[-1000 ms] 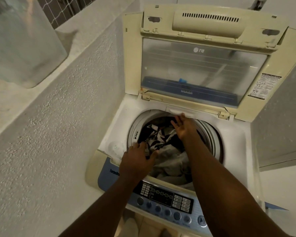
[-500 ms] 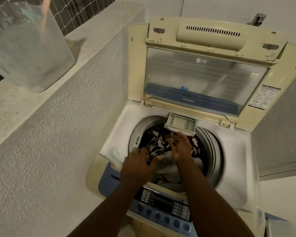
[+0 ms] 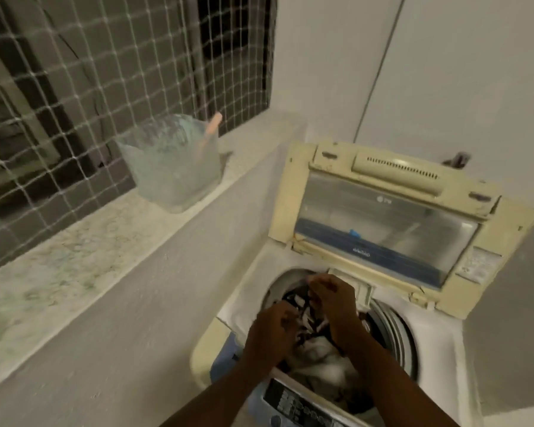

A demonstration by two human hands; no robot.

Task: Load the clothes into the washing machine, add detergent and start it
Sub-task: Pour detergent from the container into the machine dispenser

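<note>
The top-load washing machine (image 3: 438,343) stands at the lower right with its lid (image 3: 383,223) raised. Patterned black-and-white and pale clothes (image 3: 316,349) fill the drum. The small detergent drawer (image 3: 363,292) sticks out at the drum's back rim. My left hand (image 3: 272,331) hovers over the drum's front left, fingers curled in. My right hand (image 3: 333,306) is just beyond it, next to the drawer, fingers also curled. I see nothing in either hand; the view is blurred. A translucent tub (image 3: 173,167) with a pink scoop handle (image 3: 211,131) sits on the ledge.
A rough white wall with a speckled stone ledge (image 3: 84,238) runs along the machine's left side. Netting (image 3: 105,63) covers the opening above the ledge. The control panel (image 3: 290,402) lies at the machine's front edge. A white wall stands behind and to the right.
The view has swung up and left, bringing the tub and netting into sight. The detergent drawer was pulled out. My right hand came back from the drawer and both hands curled shut over the clothes.
</note>
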